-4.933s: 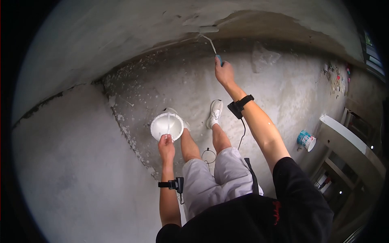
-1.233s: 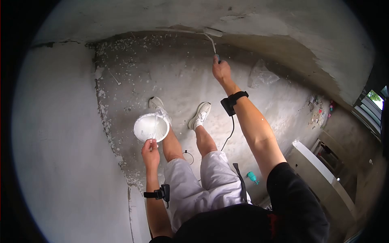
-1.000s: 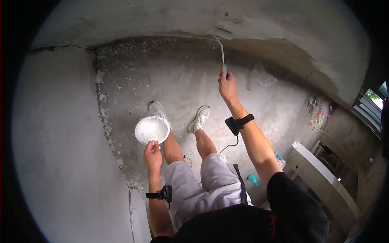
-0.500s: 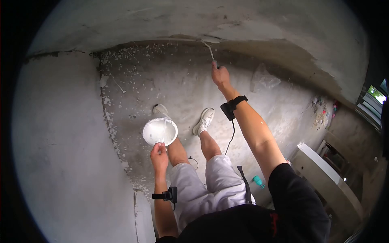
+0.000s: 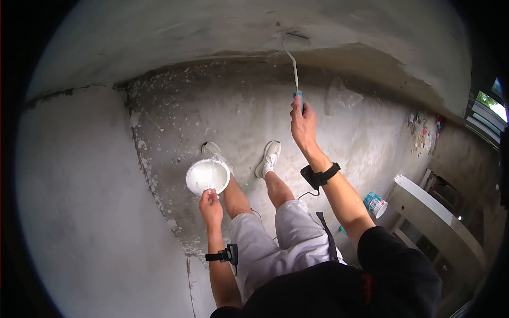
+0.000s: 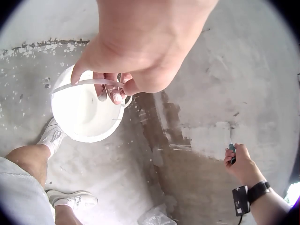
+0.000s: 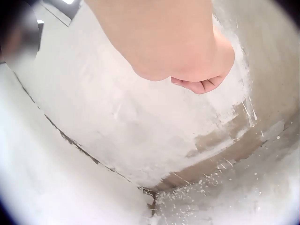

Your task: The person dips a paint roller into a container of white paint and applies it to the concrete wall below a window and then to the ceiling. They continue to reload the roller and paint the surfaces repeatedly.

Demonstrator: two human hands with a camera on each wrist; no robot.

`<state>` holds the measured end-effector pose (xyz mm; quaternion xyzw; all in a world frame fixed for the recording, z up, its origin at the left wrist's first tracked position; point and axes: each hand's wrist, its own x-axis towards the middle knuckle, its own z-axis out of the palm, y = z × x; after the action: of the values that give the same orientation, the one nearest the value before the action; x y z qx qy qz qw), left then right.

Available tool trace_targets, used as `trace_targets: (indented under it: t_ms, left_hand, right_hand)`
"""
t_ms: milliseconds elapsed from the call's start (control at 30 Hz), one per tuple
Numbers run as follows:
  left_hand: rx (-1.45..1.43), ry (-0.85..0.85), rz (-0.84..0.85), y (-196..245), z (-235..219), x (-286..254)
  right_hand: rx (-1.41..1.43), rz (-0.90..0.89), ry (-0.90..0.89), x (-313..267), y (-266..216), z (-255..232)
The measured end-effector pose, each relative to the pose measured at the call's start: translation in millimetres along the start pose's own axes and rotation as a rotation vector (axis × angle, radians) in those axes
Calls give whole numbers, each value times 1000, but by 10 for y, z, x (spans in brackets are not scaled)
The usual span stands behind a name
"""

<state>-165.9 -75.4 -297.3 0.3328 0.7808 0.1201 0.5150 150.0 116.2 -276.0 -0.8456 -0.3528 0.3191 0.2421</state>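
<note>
My left hand (image 5: pixel 211 209) holds a white bucket (image 5: pixel 192 172) by its raised handle (image 6: pixel 89 82), fingers curled round the strip. White paint coats the bucket's inside, and it hangs in front of my left leg. My right hand (image 5: pixel 303 125) grips a paint roller by its blue handle (image 5: pixel 298 100), thumb lying along it. The roller's bent, paint-covered rod (image 5: pixel 294 66) reaches to the wall (image 5: pixel 222 32), where its head overlaps the fresh white area just above a brown unpainted band (image 5: pixel 366 61). In the right wrist view the hand (image 7: pixel 173 47) hides the roller.
A clear plastic bag (image 5: pixel 343 98) lies on the floor by the wall's foot. To the right stand a blue-and-white paint bucket (image 5: pixel 375 204) and a concrete ledge (image 5: pixel 435 204). A pale side wall (image 5: pixel 90 196) rises at left. Paint spots speckle the floor corner.
Over the last second the roller goes down to the lower edge of the white area, then back up the wall, my right hand drawing back towards me. My left hand keeps holding the bucket.
</note>
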Motion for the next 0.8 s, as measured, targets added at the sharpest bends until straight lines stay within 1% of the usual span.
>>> trace_targets:
  t_ms: [67,133,200,233,300,400,467,500,533,567,600,633,700,733,767,800]
  left_hand:
    - [-52,66,3,15,6,24]
    - [-68,60,14,81,-15,32]
    - [-74,53,22,152,-50,33]
    - [-100,61,25,152,-72,37]
    - [-119,66,45,153,-156,55]
    - [-129,83,89,308,-307,20]
    - [-25,46,162,307,-382,13]
    - [-14,54,192,326,-402,0]
    - [-5,39,179,349,-450,-17]
    - [3,24,161,392,-491,-67]
    - [19,32,177,447,-547,-131]
    - [46,40,199,530,-583,-183]
    - [81,57,235,661,-713,-291]
    - [60,31,208,710,-749,-334]
    - [33,6,185,746,-784,-385]
    - [35,17,206,778,-777,-428]
  right_hand:
    - [220,28,35,-178,-234,-223]
    - [261,30,70,-264,-334,-405]
    - [332,88,130,-282,-375,-607]
    - [385,67,155,-306,-412,-703]
    - [410,53,194,-352,-522,-942]
    - [454,17,247,-399,-578,-1306]
    - [401,-63,261,-431,-629,-1541]
    - [364,-88,268,-427,-624,-1669]
    - [390,-87,283,-420,-639,-1744]
    - [322,-71,244,-419,-645,-1827]
    - [254,-53,200,-439,-653,-1913]
    - [286,-24,178,-447,-666,-1948]
    - [265,3,60,-444,-584,-1979]
    - [252,31,-8,-449,-519,-1996]
    - [271,27,-4,-528,-472,-2034]
    - [186,7,-15,-571,-422,-2084]
